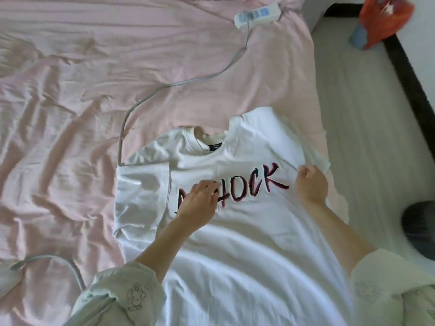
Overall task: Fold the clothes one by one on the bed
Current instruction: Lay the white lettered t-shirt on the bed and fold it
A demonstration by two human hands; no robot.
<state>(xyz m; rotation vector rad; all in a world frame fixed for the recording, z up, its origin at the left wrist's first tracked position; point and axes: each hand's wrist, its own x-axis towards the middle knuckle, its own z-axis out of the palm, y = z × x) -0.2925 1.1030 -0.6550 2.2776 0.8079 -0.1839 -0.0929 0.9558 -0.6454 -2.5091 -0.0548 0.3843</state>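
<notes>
A white T-shirt with dark red lettering lies face up on the pink bed sheet, collar pointing away from me. My left hand rests on the lettering at the chest, fingers curled and pinching the fabric. My right hand is closed on a pinch of fabric near the shirt's right sleeve, pulling it taut. The left sleeve lies spread flat toward the left.
A white power strip lies at the top of the bed, and its grey cable runs down beside the shirt's collar. A second cable curves at the lower left. The bare mattress edge is at right, with a red and blue object beyond.
</notes>
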